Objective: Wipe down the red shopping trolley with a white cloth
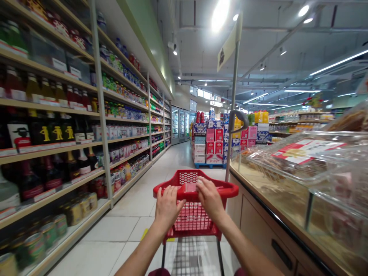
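Note:
A red plastic shopping cart [188, 220] stands straight in front of me, with a mesh basket and dark legs below. My left hand [167, 207] lies over the left part of its red handle [231, 190], fingers curled across the bar. Right of the middle, my right hand [209, 197] bends over the same handle, its fingertips beside a pale panel on the bar. The undersides of the fingers are hidden. Through the mesh, what the basket may hold cannot be made out.
Shelves of bottles and cans [126, 132] line the left side. On the right runs a counter [258, 214] with clear plastic covers [299, 153]. A grey pole [234, 92] rises at its near end. Ahead, stacked drink cartons [211, 143] stand on a blue pallet beside the tiled aisle [178, 157].

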A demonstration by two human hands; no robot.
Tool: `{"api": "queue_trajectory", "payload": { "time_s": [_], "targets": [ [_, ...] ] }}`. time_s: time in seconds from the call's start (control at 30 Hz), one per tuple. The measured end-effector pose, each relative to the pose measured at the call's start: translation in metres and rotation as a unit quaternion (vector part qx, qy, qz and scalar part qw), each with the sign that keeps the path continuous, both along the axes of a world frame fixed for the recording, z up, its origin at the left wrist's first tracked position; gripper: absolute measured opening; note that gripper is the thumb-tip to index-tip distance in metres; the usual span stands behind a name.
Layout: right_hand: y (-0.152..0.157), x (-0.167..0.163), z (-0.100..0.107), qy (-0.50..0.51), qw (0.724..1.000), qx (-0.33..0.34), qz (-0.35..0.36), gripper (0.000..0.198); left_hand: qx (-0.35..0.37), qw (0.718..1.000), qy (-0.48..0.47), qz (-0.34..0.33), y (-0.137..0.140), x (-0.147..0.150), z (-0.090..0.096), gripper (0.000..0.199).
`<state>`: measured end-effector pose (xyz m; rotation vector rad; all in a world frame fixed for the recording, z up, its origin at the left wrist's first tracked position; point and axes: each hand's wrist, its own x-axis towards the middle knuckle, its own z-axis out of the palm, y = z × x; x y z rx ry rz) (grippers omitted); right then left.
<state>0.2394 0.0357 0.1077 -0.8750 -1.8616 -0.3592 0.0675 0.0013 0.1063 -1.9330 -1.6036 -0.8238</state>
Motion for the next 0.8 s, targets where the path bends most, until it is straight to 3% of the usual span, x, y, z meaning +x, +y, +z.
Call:
{"api": "queue_trajectory", "payload": {
  "time_s": [0.13,0.3,0.5,0.67,0.8],
  "targets": [
    [0.011,0.017,0.000,0.077,0.992,-0.048,-0.089,0.029,0.014,1.000,-0.016,0.002,0.000,0.006,-0.003,0.039],
    [0.005,-0.007,-0.005,-0.040,0.999,0.021,-0.014,0.032,0.024,1.000,-0.013,0.001,0.002,0.014,-0.004,0.037],
    [0.014,0.020,-0.005,0.054,0.993,-0.023,-0.105,0.032,0.011,1.000,-0.019,0.001,0.000,0.018,-0.003,0.039],
    [0.006,-0.008,-0.006,-0.034,0.998,0.024,-0.036,0.032,0.001,1.000,-0.020,-0.002,-0.001,0.019,-0.001,0.039],
    [0.013,0.008,-0.002,0.023,0.997,-0.025,-0.071,0.034,-0.003,1.000,-0.018,-0.007,-0.001,0.015,0.000,0.040]
  ]
}}
